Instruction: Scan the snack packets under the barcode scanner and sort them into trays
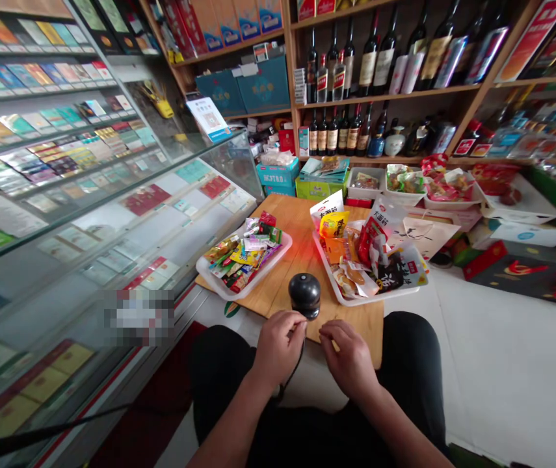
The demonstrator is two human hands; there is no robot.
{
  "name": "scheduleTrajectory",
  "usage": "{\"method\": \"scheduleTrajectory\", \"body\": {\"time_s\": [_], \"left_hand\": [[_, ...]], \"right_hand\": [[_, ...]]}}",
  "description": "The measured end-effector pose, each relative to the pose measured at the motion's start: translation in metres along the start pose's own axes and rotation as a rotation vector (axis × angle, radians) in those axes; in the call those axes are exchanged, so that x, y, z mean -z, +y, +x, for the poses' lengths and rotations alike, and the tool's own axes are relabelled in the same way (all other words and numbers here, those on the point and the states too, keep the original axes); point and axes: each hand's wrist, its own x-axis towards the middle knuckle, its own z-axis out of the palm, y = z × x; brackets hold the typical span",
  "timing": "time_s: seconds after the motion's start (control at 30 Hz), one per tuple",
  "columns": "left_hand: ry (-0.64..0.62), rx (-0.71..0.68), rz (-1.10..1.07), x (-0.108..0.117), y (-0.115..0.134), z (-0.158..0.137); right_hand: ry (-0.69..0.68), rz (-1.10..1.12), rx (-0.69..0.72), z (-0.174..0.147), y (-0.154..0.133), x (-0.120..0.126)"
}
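Bare forearms [238,413] nearest, reaching over dark trousers [415,351]. Left hand [278,342]: thumb and forefinger tips close together. Right hand [350,357]: fingers bent; cannot tell whether either grips anything. Black object [304,294] just beyond left fingertips, contact unclear, on wooden counter [268,298] between snack-filled trays [375,298]. Shop interior: bottles [369,60] behind, glass case [194,214] leftward. Object rounded, glossy, pale spot on top.

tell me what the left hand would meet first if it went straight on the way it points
Probably the black round-topped object on the wooden tabletop, just ahead of the left hand; the gap is hard to judge.
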Motion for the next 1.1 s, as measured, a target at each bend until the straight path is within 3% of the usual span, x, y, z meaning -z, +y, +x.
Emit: {"method": "scheduleTrajectory", "body": {"time_s": [0.17,0.37,0.53,0.7,0.9,1.0,1.1], "left_hand": [[0.029,0.03,0.187,0.016,-0.033,-0.005],[-0.084,0.003,0.517,0.036,-0.067,0.009],[-0.174,-0.027,0.741,0.054,-0.095,0.029],[-0.23,-0.015,0.815,0.066,-0.118,0.043],[-0.097,0.198,0.821,0.09,-0.142,0.054],[-0.155,0.368,0.789,0.103,-0.157,0.061],[-0.251,0.448,0.748,0.11,-0.169,0.07]], "right_hand": [[-0.162,0.099,-0.029,-0.019,-0.021,-0.022],[-0.301,0.114,-0.031,-0.037,-0.029,-0.042],[-0.371,0.1,-0.028,-0.039,-0.031,-0.053],[-0.398,0.1,-0.041,-0.034,-0.032,-0.064],[-0.432,0.078,-0.028,-0.028,-0.032,-0.076],[-0.445,0.076,-0.031,-0.023,-0.034,-0.081],[-0.454,0.07,-0.048,-0.018,-0.036,-0.085]]}}
